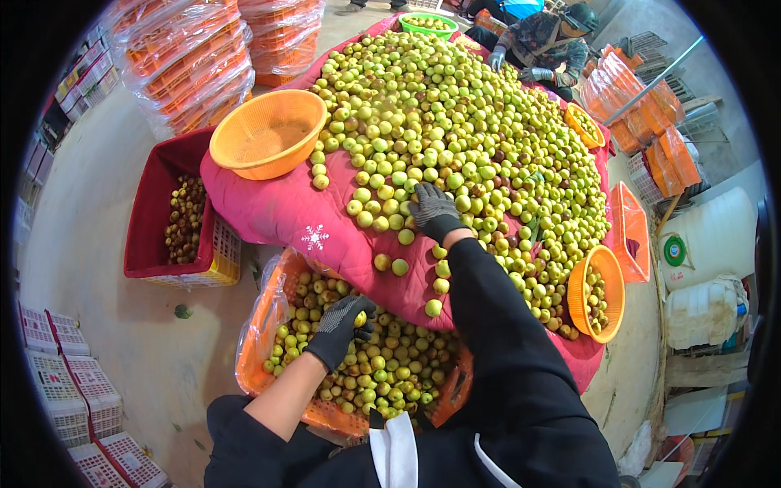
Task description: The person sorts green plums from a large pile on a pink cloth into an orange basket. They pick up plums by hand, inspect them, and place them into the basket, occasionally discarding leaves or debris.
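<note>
My left hand, in a dark grey glove, holds one round yellow-green fruit, probably a jujube. It is above an orange plastic crate lined with clear film and full of similar fruit. My right hand, gloved the same way, reaches palm down to the near edge of a large fruit heap. Its fingertips touch the fruit, but whether they grip any is hidden. Beneath the heap lies a pink quilted cover, with a few loose fruits near its front edge.
An orange basket sits at the cover's left corner, beside a red-lined crate holding browner fruit. Another orange basket with fruit is at right. Wrapped orange crates rise behind. Across the heap crouches a person wearing gloves.
</note>
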Action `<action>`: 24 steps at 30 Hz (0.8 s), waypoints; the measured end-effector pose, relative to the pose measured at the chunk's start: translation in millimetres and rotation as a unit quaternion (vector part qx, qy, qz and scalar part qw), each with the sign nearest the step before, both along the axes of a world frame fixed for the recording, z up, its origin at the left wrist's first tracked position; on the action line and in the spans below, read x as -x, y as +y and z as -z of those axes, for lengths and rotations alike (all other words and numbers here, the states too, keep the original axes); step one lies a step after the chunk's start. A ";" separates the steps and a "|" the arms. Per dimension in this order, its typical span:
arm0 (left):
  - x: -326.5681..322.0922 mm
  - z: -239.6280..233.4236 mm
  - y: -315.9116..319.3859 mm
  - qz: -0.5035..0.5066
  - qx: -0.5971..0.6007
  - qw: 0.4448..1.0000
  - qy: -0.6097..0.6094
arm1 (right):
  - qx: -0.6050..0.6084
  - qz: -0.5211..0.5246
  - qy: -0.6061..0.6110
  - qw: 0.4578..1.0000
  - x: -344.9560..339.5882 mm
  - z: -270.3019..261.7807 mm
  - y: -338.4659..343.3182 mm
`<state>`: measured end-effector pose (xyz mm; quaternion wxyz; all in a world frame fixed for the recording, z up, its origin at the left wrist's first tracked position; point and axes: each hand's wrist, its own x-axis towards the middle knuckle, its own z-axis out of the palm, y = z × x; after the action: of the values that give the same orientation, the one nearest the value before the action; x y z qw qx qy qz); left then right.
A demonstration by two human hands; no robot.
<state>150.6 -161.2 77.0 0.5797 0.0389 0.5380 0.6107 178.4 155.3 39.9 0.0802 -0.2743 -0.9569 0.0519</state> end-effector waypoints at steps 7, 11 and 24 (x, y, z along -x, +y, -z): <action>2.2 6.6 0.0 0.006 0.029 1.000 0.001 | -0.054 -0.194 0.040 0.979 -22.9 -3.8 -75.3; -0.4 11.3 -4.3 0.013 0.014 1.000 0.013 | 0.057 -0.143 0.062 0.986 -13.5 -22.7 -40.6; 1.8 4.9 -3.2 0.033 0.005 0.999 0.036 | 0.129 0.050 0.087 0.987 13.1 24.9 50.9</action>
<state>148.8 -164.4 72.1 0.5805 0.0754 0.5600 0.5863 165.3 206.2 15.0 0.1292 -0.3244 -0.9166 0.1948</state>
